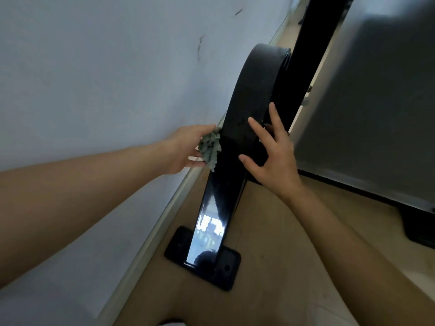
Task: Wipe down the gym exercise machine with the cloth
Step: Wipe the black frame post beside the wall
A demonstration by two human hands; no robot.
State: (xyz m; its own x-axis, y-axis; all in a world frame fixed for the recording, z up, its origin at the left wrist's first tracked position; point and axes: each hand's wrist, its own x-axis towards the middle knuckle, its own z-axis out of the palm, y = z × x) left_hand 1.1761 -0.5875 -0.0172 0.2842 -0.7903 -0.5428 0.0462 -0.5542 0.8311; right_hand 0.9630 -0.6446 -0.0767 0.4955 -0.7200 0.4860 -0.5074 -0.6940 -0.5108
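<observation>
Bare forearms [70,196] reach in from 8 and 5 o'clock. Pale grey wall [106,67] fills 10 o'clock. Glossy black curved metal machine beam [219,196] runs through the centre. Right hand [273,158] rests spread-fingered on its 3 o'clock side; left hand [184,147] clutches crumpled grey-green cloth [210,148] against its 9 o'clock edge.

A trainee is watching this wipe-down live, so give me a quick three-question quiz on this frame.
1. Which hand holds the cloth? A) left B) right C) neither
2. True or false: the right hand lies with fingers spread on the black beam.
3. Fill in: the beam's foot stands on the floor close to the ____.
Key: 1 A, the left hand; 2 true; 3 wall.
</observation>
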